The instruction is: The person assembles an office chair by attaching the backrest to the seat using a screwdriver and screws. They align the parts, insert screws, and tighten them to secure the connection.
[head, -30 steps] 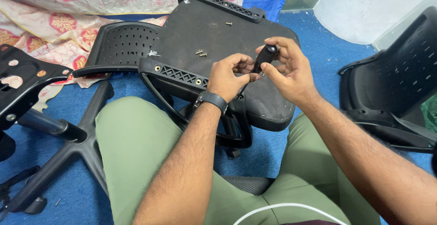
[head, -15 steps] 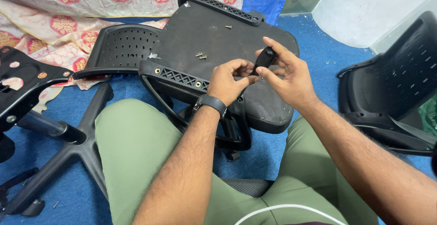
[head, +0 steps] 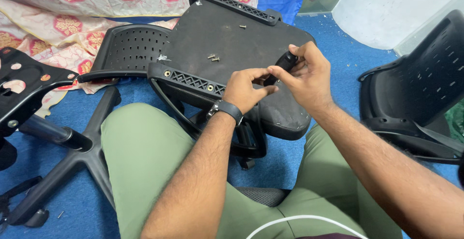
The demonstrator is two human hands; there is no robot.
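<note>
1. I am holding a small black cylindrical plastic part [head: 285, 64] between both hands, above the upturned black plastic underside of an office chair seat [head: 227, 36].
2. My right hand [head: 302, 77] is grasping the part: thumb and fingers are closing around its upper end, the palm is facing left.
3. My left hand [head: 247, 89], with a black band on the wrist [head: 225, 109], is pinching at the lower end of the same part with thumb and forefinger; what sits between those fingertips is too small to tell.
4. The seat is leaning tilted against my knees in olive-green trousers [head: 140, 142], and its ribbed front edge [head: 191, 80] is lying just beside the left wrist.
5. Three short metal screws [head: 212, 57] are lying loose on the seat underside, left of and beyond my hands.
6. A perforated black plastic backrest shell [head: 128, 50] is lying behind the seat on the left, partly on a floral pink-and-cream cloth [head: 72, 7].
7. A black five-star chair base [head: 72, 147] is lying on the blue carpet [head: 343, 45] at left.
8. Another black plastic chair shell [head: 415, 94] is standing at right, well apart from my hands.
</note>
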